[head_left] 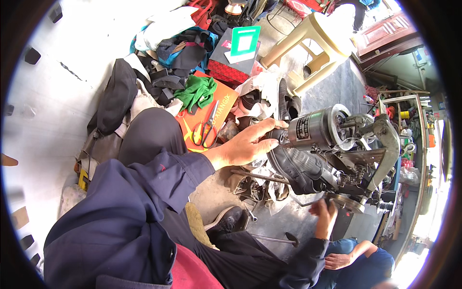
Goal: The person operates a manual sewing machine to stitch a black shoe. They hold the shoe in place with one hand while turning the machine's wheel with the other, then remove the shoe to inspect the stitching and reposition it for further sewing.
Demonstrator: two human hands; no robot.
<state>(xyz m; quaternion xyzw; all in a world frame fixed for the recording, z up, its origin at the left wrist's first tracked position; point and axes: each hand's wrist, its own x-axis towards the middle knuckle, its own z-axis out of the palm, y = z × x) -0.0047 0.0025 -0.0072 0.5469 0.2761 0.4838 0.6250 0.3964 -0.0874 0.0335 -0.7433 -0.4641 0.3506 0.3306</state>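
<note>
A black perforated leather shoe (301,168) sits tilted beneath the metal cylinder of a shoe-patching sewing machine (315,129). My left hand (245,144) is closed on the shoe's upper end, the thumb and fingers pinching dark material beside the cylinder. Lower down, my right hand (325,219) is curled at the rim of the machine's hand wheel (349,203); its fingertips are partly hidden and slightly blurred. Springs, thread and the curved machine arm (388,144) stand to the right of the shoe.
Black-handled scissors (206,132) and a green cloth (197,92) lie on an orange box lid (222,101) at the left. Beyond are a red-and-black shoebox (231,65), a beige plastic stool (313,45) and several shoes. Another person's hand (339,260) shows at lower right.
</note>
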